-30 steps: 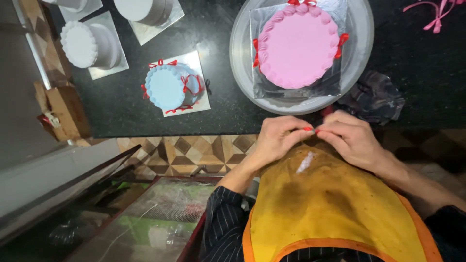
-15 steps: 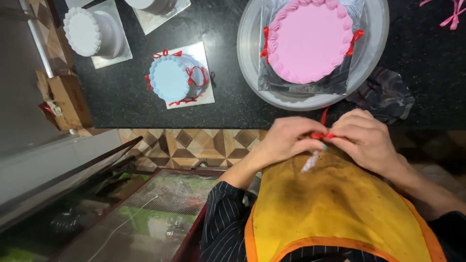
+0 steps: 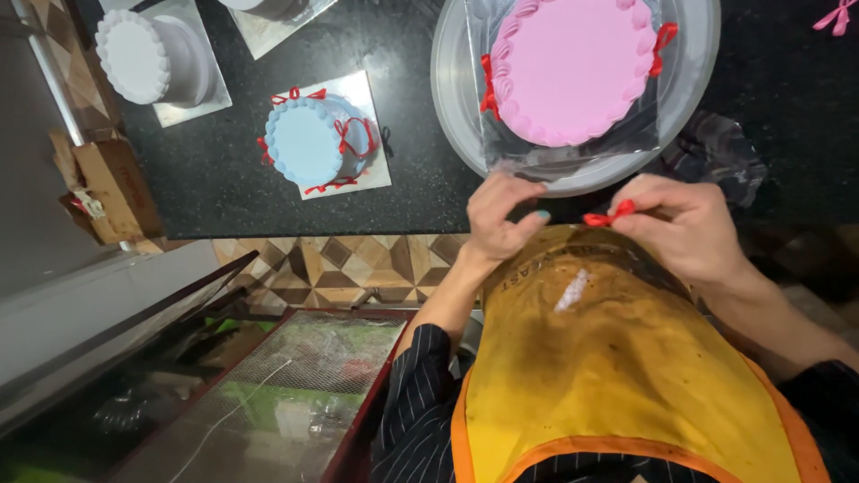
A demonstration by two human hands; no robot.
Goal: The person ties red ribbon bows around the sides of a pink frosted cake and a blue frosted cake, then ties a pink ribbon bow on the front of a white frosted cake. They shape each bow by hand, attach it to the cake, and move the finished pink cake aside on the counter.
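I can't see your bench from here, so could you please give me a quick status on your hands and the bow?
Right hand pinching small red bow. Left hand beside it, holding nothing visible. Pink cake on turntable just ahead. Nothing between.

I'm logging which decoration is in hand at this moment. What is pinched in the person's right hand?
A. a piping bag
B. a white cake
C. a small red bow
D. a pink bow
C: the right hand pinches a small red bow at its fingertips, just below the pink cake on the turntable.
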